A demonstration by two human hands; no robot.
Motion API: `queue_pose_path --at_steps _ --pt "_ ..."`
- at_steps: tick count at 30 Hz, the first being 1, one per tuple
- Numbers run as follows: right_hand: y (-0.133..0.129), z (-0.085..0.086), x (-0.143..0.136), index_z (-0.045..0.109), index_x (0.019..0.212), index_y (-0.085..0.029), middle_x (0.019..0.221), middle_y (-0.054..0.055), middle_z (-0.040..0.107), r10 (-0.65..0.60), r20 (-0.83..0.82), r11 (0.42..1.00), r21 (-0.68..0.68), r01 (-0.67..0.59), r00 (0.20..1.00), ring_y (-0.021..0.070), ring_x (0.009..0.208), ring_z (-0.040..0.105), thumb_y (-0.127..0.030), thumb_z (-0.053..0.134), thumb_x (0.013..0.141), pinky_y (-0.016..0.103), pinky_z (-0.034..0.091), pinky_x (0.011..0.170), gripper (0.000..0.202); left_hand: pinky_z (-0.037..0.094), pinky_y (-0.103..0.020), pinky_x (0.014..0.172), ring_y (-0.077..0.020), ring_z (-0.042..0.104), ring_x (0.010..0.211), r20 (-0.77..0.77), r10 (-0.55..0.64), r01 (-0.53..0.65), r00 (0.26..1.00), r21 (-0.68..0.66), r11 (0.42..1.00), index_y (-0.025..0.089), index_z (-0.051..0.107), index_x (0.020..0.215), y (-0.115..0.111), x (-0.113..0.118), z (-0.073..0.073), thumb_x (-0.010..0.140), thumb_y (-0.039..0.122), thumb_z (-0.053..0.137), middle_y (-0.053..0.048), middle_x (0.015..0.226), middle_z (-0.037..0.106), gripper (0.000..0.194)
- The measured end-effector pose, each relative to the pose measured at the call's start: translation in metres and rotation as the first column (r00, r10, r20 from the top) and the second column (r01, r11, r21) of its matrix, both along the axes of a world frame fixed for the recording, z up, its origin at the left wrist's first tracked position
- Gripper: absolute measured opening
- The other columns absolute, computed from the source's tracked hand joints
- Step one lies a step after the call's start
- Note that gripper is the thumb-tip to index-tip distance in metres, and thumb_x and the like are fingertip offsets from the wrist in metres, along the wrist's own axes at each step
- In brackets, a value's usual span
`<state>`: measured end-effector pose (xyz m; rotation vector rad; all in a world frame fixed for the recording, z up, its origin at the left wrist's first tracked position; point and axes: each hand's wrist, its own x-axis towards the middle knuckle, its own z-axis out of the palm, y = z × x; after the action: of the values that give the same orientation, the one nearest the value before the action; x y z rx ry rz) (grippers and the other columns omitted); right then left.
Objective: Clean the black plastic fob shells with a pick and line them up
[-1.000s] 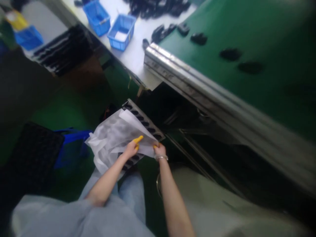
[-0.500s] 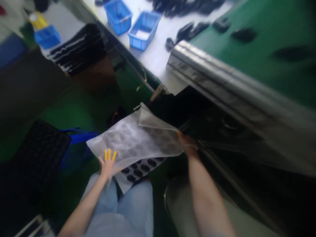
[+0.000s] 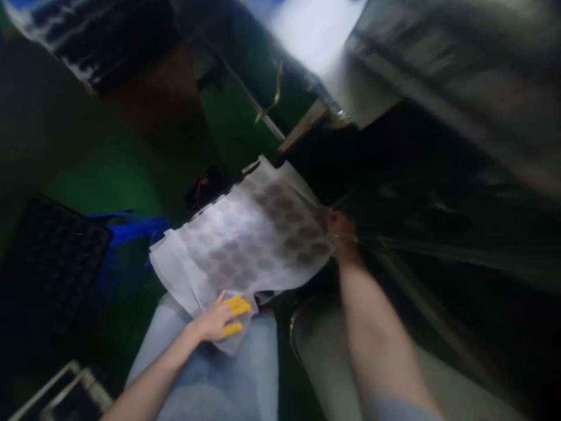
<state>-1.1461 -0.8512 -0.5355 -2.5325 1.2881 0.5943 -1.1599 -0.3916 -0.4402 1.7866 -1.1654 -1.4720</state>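
Note:
A thin white translucent sheet [image 3: 245, 234] lies over a tray above my knees, and rows of dark round shapes show through it. A dark bit of the tray [image 3: 264, 297] peeks out at the near edge. My left hand [image 3: 217, 320], with yellow finger cots, rests on the sheet's near edge, its fingers stretched out flat over a folded flap. At the right edge, my right hand [image 3: 342, 228] has its fingers closed on the sheet; its fingertips are partly hidden and blurred.
To the left stands a black tray with pockets [image 3: 56, 257], near a blue object [image 3: 135, 228]. A metal-edged bench [image 3: 416, 76] is at upper right. A stack of black trays [image 3: 109, 41] is at upper left. A stool seat [image 3: 324, 345] is beside my right leg.
My left hand has moved right and toward me along the near edge, and the sheet now covers more of the tray. My right hand stays at the right edge. The view has tilted downward.

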Motion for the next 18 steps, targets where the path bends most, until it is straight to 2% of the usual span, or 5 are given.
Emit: queue_pose_path --at_steps 2,5,11,15,18 --pt "0.003 -0.002 0.005 0.058 0.123 -0.005 0.107 0.027 0.066 -0.020 -0.061 1.000 0.001 0.020 0.998 0.0206 0.096 0.062 -0.024 0.047 0.095 0.031 0.034 0.074 0.036 -0.009 -0.073 0.106 -0.0368 0.021 0.144 0.060 -0.077 0.076 0.995 0.009 0.997 0.035 0.034 0.145 -0.003 -0.004 0.003 0.083 0.063 0.050 -0.009 0.153 0.033 0.069" --pt "0.007 -0.004 0.009 0.051 0.129 -0.005 0.105 0.028 0.065 -0.038 -0.111 0.999 -0.018 0.037 0.993 0.0213 0.096 0.062 -0.024 0.048 0.095 0.034 0.033 0.076 0.039 -0.008 -0.073 0.106 -0.0387 0.017 0.144 0.091 -0.160 0.163 0.983 -0.023 0.986 0.034 0.039 0.142 0.002 -0.015 -0.005 0.075 0.065 0.059 -0.011 0.154 0.030 0.077" --pt "0.008 -0.008 0.012 0.057 0.124 -0.013 0.110 0.019 0.066 0.041 -0.104 0.999 0.026 -0.038 0.994 0.0206 0.099 0.060 -0.021 0.047 0.094 0.033 0.035 0.079 0.033 0.019 -0.049 0.117 -0.0264 0.033 0.140 0.022 -0.196 0.196 0.980 -0.019 0.980 0.025 0.055 0.130 0.021 -0.041 -0.032 0.089 0.029 0.049 -0.009 0.148 0.042 0.042" --pt "0.002 -0.010 0.014 0.055 0.126 -0.014 0.111 0.011 0.066 0.051 -0.067 0.998 0.034 -0.049 0.996 0.0166 0.092 0.060 -0.023 0.045 0.095 0.031 0.042 0.079 0.033 0.046 -0.031 0.100 -0.0196 0.059 0.117 -0.052 -0.123 0.127 0.991 0.080 0.989 0.030 0.065 0.113 0.025 -0.048 -0.035 0.092 0.026 0.042 0.000 0.137 0.056 0.032" --pt "0.000 -0.003 0.014 0.059 0.121 -0.009 0.104 0.016 0.067 0.071 -0.040 0.997 0.036 -0.069 0.997 0.0189 0.092 0.060 -0.022 0.047 0.093 0.030 0.042 0.076 0.033 0.051 -0.029 0.090 -0.0204 0.065 0.105 -0.064 -0.083 0.090 0.994 0.117 0.989 0.028 0.066 0.113 0.027 -0.043 -0.033 0.089 0.026 0.047 -0.003 0.126 0.065 0.031"
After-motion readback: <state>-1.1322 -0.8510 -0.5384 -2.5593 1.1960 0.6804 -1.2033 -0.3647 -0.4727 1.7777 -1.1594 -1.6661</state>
